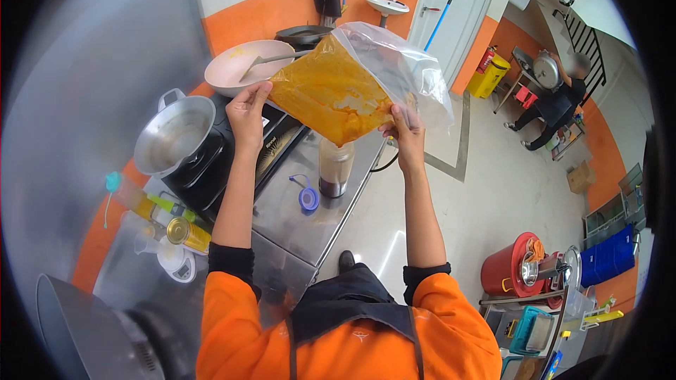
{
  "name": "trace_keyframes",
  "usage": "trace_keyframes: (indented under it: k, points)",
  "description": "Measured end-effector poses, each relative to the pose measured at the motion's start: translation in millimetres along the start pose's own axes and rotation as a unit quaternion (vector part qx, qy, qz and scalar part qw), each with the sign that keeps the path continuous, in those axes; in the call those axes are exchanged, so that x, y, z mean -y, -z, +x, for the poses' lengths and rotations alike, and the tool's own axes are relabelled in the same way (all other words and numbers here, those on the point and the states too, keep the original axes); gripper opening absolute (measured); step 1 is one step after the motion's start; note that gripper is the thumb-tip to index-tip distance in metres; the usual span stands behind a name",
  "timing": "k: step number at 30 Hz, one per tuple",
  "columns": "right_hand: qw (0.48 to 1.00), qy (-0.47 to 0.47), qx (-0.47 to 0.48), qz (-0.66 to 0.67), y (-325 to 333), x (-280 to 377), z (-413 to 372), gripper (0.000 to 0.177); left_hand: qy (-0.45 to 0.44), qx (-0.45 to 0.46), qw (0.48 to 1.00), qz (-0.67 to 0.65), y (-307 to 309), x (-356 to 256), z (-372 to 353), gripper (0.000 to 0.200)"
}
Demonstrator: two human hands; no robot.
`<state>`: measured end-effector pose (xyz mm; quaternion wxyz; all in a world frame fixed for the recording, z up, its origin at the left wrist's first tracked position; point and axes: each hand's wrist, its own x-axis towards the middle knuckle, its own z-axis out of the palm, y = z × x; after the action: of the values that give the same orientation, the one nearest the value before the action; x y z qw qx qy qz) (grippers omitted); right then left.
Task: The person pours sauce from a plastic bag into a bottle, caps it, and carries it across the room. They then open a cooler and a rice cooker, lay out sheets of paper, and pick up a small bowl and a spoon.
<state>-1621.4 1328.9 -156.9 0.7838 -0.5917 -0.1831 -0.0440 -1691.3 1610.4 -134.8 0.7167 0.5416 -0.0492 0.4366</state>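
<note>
Between my two hands hangs a clear plastic bag of yellow-orange sauce [334, 91], its unfilled part spreading out to the upper right. My left hand [246, 116] pinches the bag's left corner. The right side of the bag is gripped by my right hand [406, 130]. Directly below the bag's lowest corner, a clear jar [334, 176] stands upright on the steel counter [282, 218]; the bag hides its top. A purple lid [308, 198] lies on the counter beside the jar.
A metal pot [176, 134] and a pale pan [229, 70] with a spatula [274, 58] sit left of the bag. Bottles and a yellow can [186, 233] stand nearer. Across the room, a person [560, 102] handles a large metal lid. A red bucket [507, 267] is at right.
</note>
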Motion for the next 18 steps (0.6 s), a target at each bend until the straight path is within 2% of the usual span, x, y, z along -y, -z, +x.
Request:
trace_keyframes:
  k: [7,9,14,18]
  points:
    - [0.999,-0.018,0.014,0.035,5.1,-6.2,2.5,0.030,0.030,0.004,0.993,-0.110,-4.2,5.5,6.1,0.013]
    - [0.985,-0.022,0.025,0.171,11.0,-17.7,2.1,0.025,0.017,0.011,0.995,-0.101,-1.2,10.8,5.3,0.012]
    - [0.978,-0.011,0.027,0.206,9.8,-26.3,-6.0,0.021,0.011,0.010,0.998,-0.068,3.2,15.1,2.1,0.012]
    - [0.980,-0.005,0.015,0.197,8.9,-27.8,-6.9,0.020,0.046,-0.009,0.999,-0.017,-1.4,2.6,-0.8,0.016]
